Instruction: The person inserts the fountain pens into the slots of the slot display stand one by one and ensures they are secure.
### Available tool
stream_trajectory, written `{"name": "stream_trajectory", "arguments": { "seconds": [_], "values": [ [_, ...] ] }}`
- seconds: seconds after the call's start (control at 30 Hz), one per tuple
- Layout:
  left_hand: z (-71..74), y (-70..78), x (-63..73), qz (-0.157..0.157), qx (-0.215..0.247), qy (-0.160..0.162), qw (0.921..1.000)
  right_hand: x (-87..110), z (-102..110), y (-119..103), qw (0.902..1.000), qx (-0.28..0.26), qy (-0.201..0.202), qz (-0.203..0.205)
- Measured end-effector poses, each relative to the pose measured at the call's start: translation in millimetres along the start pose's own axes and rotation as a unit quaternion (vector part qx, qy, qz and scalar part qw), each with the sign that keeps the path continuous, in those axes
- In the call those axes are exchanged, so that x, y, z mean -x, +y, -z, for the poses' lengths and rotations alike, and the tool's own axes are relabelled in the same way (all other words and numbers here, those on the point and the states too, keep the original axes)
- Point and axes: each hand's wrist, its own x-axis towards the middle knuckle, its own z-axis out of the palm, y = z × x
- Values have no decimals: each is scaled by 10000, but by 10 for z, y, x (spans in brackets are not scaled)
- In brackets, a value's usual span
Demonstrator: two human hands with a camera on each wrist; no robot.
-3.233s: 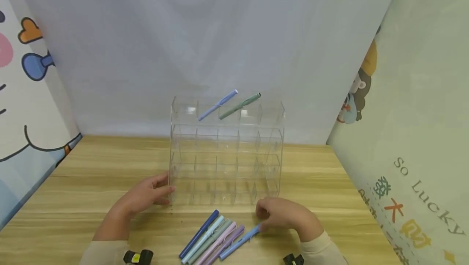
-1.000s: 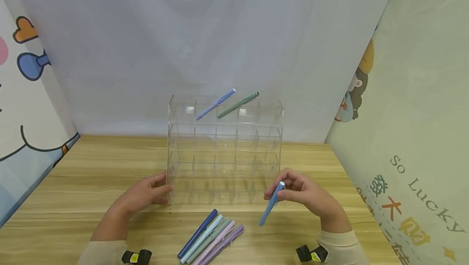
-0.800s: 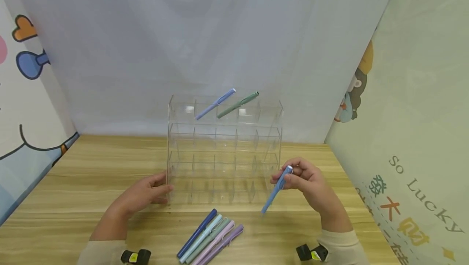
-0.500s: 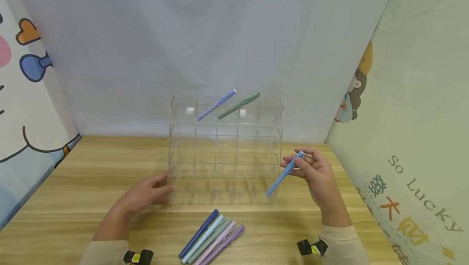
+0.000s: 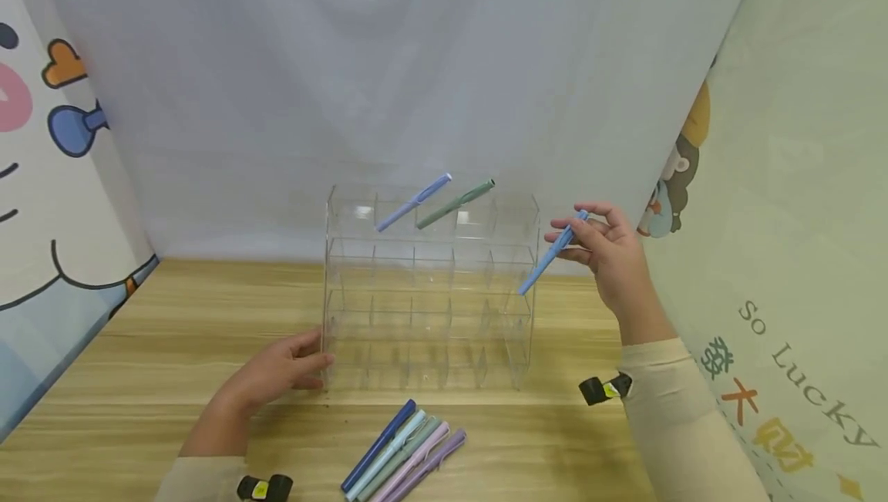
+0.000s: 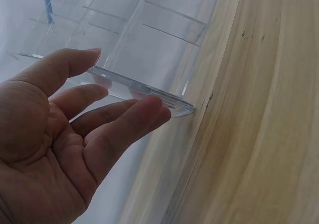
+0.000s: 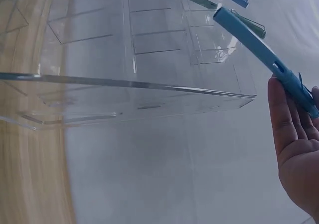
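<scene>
My right hand (image 5: pixel 610 251) pinches a blue pen (image 5: pixel 551 257) near its clipped end, raised beside the upper right of a clear acrylic pen rack (image 5: pixel 430 278). The pen's lower end overlaps the rack's right side in the head view; in the right wrist view the pen (image 7: pixel 254 40) slants over the compartments. At the lower left of the rack, my left hand (image 5: pixel 274 371) touches the side panel with relaxed fingers (image 6: pixel 129 117), its thumb at the front edge. A periwinkle pen (image 5: pixel 414 203) and a green pen (image 5: pixel 455 204) lean in the top tier.
In front of the rack, several pens lie side by side on the wooden table (image 5: pixel 569 440): a dark blue pen (image 5: pixel 378 446), pale blue, green, pink and purple ones. A white curtain (image 5: pixel 444 62) hangs behind, with printed panels at both sides.
My right hand has picked the blue pen off the table and lifted it up and to the right, alongside the rack. The left hand stays at the rack's side.
</scene>
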Motion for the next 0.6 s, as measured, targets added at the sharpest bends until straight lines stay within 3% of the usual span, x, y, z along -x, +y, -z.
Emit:
{"name": "stream_trajectory", "arguments": {
  "seconds": [0.13, 0.33, 0.6],
  "values": [
    [-5, -8, -3, -37, 11, -4, 10000, -277, -27, -136, 9998, 30, 53, -177],
    [-2, -8, -3, -79, 26, 19, 10000, -620, -121, -308, 9993, 158, 340, -93],
    [-1, -28, 4, -43, -54, 23, 10000, -872, -303, -331, 9968, -22, 759, 236]
  ]
}}
